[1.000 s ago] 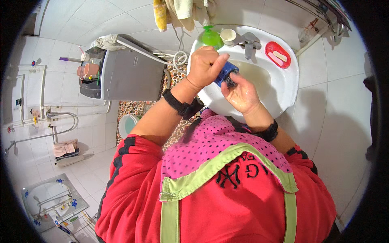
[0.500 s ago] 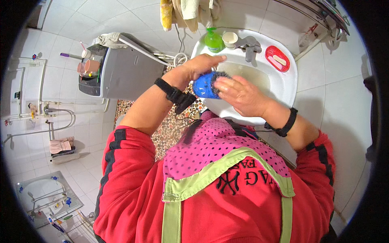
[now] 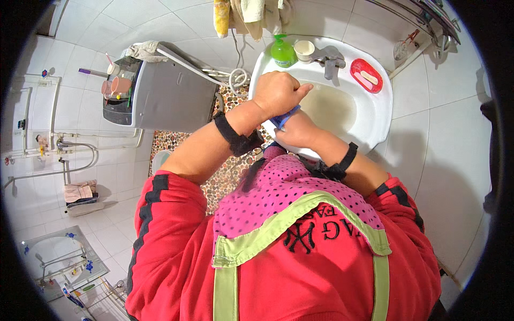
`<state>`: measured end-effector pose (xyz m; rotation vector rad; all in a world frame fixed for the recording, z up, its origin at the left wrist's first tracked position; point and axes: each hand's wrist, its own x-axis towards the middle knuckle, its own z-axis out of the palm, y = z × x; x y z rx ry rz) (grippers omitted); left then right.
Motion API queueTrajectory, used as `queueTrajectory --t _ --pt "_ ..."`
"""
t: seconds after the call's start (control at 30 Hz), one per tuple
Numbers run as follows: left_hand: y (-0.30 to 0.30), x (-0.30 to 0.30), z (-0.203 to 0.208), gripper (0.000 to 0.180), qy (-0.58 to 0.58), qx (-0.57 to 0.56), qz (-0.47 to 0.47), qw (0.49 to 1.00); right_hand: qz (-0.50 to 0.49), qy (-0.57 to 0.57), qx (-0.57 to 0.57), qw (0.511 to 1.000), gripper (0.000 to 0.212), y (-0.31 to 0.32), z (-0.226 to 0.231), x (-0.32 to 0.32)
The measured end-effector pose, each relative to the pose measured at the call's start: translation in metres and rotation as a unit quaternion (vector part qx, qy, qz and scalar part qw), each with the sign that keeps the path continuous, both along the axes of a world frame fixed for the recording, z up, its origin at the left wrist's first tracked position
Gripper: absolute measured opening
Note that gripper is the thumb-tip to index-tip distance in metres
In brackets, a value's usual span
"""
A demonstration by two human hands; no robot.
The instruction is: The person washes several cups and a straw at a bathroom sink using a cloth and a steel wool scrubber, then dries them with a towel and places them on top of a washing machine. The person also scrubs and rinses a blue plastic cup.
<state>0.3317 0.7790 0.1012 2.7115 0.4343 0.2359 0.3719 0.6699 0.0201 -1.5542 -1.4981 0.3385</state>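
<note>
Blue item [image 3: 282, 117], upper centre of the frame: only a narrow strip is exposed, between the left hand [image 3: 277, 93] and the right hand [image 3: 295, 130]. Half a second ago its broad blue face and a dark, fuzzy patch were in plain sight, with the right hand's fingers laid on that patch. The hands have since closed together and the fuzzy patch is hidden; the rubbing contact, if it continues, cannot be verified.

Position relative to grip: the strip lies below the left hand's curled fingers and along the upper left of the right hand. The left thumb points free toward the right of the frame. The right hand's fingertips are concealed. Which hand clasps the item cannot be determined.

Both hands are over the left side of the white sink [image 3: 381, 120], below the green bottle [image 3: 282, 52].
</note>
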Motion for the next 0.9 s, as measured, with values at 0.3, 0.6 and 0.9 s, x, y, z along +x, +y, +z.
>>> queueTrajectory --t 0.3,0.6,0.9 --pt "0.027 0.003 -0.06 0.048 -0.239 -0.162 0.202 0.936 -0.034 0.811 0.003 0.583 0.03 -0.011 0.005 0.029" --pt "0.029 -0.024 -0.107 0.024 -0.204 -0.815 0.283 0.462 -0.156 -0.124 0.129 0.972 0.03 -0.03 0.007 0.027" --pt "-0.026 -0.01 -0.066 0.028 -0.22 -0.856 0.223 0.411 -0.277 0.01 0.131 0.952 0.027 0.007 0.005 0.049"
